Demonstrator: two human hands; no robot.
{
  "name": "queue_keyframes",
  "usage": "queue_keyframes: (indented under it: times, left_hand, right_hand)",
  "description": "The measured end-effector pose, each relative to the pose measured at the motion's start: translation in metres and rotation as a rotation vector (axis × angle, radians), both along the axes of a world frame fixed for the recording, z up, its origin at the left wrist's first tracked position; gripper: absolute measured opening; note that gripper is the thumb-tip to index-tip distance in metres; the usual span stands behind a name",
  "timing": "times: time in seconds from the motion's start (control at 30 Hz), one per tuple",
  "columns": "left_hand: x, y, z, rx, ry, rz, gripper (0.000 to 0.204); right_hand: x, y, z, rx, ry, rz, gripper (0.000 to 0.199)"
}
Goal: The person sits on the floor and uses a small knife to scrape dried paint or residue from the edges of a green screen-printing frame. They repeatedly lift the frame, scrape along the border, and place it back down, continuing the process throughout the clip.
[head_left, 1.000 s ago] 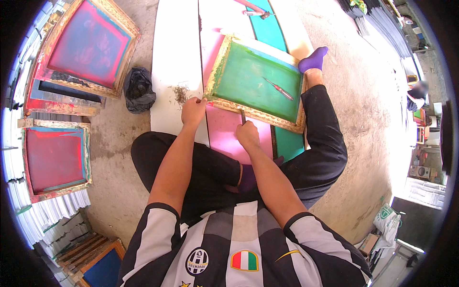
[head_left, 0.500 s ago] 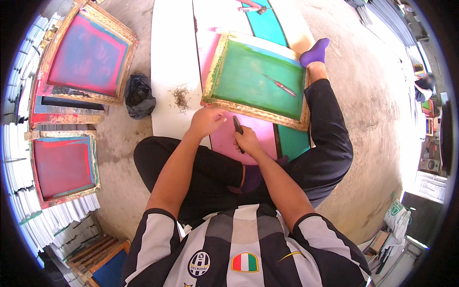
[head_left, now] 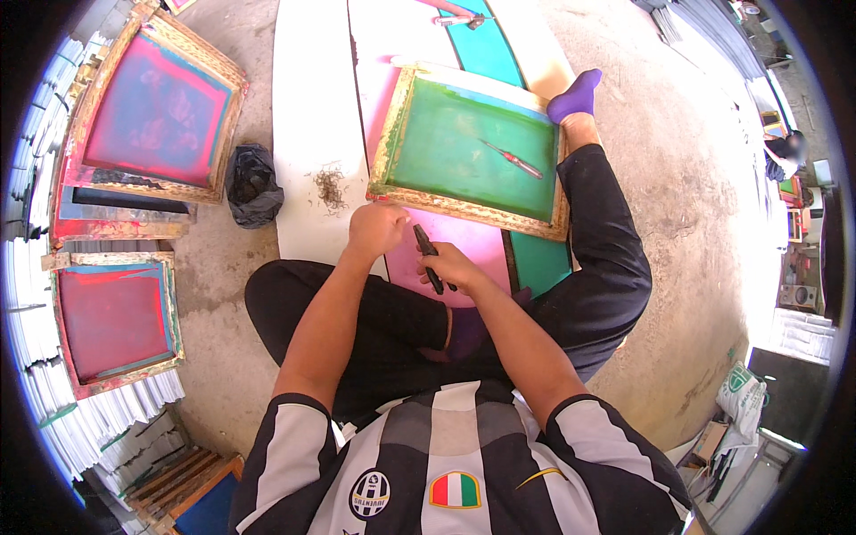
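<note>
The left hand [head_left: 376, 227] is curling closed against the green screen frame's [head_left: 464, 207] near edge; the right hand [head_left: 453, 266], just beside, is gripping dark pliers [head_left: 426, 254]. A slip could tear the mesh.

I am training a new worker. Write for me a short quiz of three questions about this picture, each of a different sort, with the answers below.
1. True or false: the right hand holds a dark hand tool.
2. Which lies on the green mesh of the wooden screen frame? A) a black bag B) a red-handled tool C) a purple sock
3. Fill in: the left hand is at the frame's near ______ corner.

Key
1. True.
2. B: the red-handled tool lies on the mesh; the black bag is on the floor to the left.
3. Left.
</note>
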State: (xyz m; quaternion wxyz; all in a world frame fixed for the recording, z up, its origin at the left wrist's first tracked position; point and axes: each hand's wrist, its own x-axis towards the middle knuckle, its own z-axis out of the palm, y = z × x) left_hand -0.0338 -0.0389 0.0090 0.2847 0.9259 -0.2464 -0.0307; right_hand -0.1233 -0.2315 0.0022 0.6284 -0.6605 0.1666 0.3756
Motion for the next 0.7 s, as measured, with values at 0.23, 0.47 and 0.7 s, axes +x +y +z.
queue_keyframes:
  times: [0.23,0.47,0.7]
  left_hand:
    - [0.027,0.041,0.009,0.132,0.251,0.644,0.025]
    - [0.039,0.066,0.014,0.050,0.396,0.916,0.038]
    - [0.037,0.056,0.017,-0.016,0.389,0.891,0.049]
  right_hand:
    - [0.005,-0.004,-0.016,-0.171,-0.058,-0.292,0.027]
    - [0.015,-0.005,-0.011,-0.182,-0.006,-0.322,0.031]
    - [0.022,-0.002,-0.018,-0.314,0.015,-0.289,0.036]
